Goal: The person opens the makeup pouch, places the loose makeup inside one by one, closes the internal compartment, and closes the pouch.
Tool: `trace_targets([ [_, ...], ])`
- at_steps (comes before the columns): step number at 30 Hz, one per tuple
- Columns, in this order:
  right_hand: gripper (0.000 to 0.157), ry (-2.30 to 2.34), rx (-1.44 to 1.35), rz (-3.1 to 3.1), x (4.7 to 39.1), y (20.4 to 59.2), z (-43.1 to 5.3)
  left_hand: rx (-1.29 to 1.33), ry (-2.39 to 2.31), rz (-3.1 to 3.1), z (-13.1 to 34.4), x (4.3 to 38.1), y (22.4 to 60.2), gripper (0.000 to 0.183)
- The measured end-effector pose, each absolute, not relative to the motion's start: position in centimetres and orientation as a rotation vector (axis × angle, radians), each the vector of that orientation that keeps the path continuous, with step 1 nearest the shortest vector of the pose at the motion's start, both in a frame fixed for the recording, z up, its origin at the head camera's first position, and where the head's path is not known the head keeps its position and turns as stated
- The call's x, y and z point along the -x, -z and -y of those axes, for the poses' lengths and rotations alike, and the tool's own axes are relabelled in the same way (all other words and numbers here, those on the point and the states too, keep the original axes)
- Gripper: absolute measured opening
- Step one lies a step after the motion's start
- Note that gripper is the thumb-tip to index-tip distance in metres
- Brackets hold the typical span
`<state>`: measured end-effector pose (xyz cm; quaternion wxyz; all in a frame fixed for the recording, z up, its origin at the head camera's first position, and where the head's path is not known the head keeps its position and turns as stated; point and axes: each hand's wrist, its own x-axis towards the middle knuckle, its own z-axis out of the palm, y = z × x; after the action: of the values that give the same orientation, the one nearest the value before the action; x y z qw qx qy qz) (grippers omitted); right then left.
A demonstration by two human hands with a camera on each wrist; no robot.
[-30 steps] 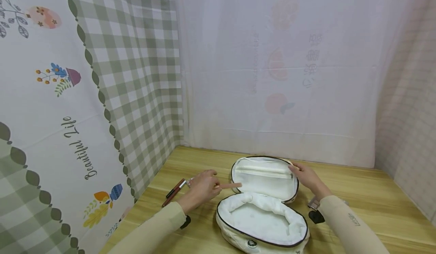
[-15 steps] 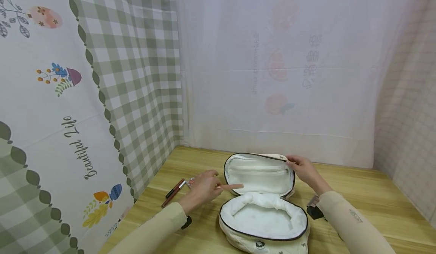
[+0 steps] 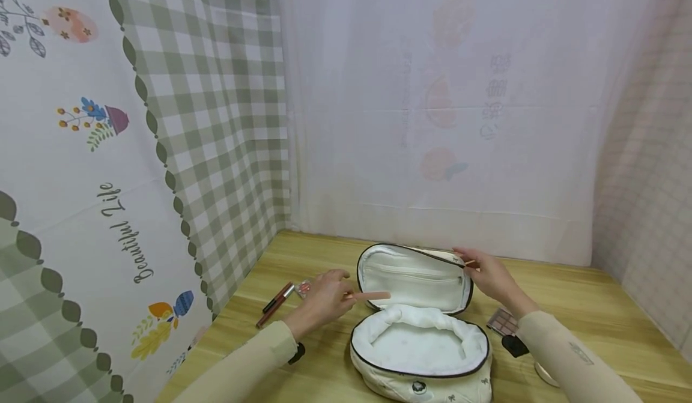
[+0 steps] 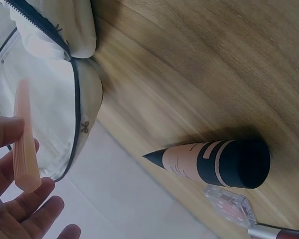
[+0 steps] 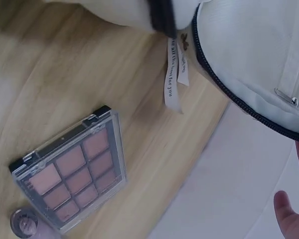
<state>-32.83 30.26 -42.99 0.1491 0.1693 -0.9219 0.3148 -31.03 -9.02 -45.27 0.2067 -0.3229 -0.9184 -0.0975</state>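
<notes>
My left hand (image 3: 324,295) pinches a slim, ribbed peach-coloured stick (image 4: 26,144) between thumb and fingers. It points right, in front of the raised lid of a cream cosmetic bag (image 3: 421,385). This bag is unzipped, with a padded white inside and a dark zip edge. Its lid (image 3: 416,289) leans back, showing an inner zip pocket. At the lid's upper right edge, my right hand (image 3: 492,280) holds the rim, which bends down there. In the right wrist view, a finger touches the lid's edge; most of that hand lies outside the frame.
Left of the bag lie a black-and-peach tube (image 4: 214,162), a small clear case (image 4: 231,204) and slim lip tubes (image 3: 276,304). A nine-pan eyeshadow palette (image 5: 74,172) lies to the right, beside a small round-topped container (image 5: 27,224). Cloth hangs behind and at both sides.
The lid has been raised more upright, and its upper right edge now bends down. My right hand has shifted slightly right, showing more of the palette. The left hand has barely moved.
</notes>
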Motion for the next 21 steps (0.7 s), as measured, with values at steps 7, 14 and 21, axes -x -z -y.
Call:
trace_targets([
  [7, 0.045, -0.718, -0.523, 2.613, 32.1, 43.3, -29.9, 0.931, 0.269, 2.526, 8.9, 30.9, 45.2, 0.015],
  [14, 0.042, -0.541, -0.531, 2.539, 31.4, 43.4, -29.1, 0.963, 0.309, 2.442, 8.6, 31.2, 44.8, 0.013],
  [21, 0.035, -0.421, -0.521, 2.394, 31.0, 43.8, -28.5, 1.018, 0.294, 2.380, 7.7, 31.9, 44.1, 0.012],
])
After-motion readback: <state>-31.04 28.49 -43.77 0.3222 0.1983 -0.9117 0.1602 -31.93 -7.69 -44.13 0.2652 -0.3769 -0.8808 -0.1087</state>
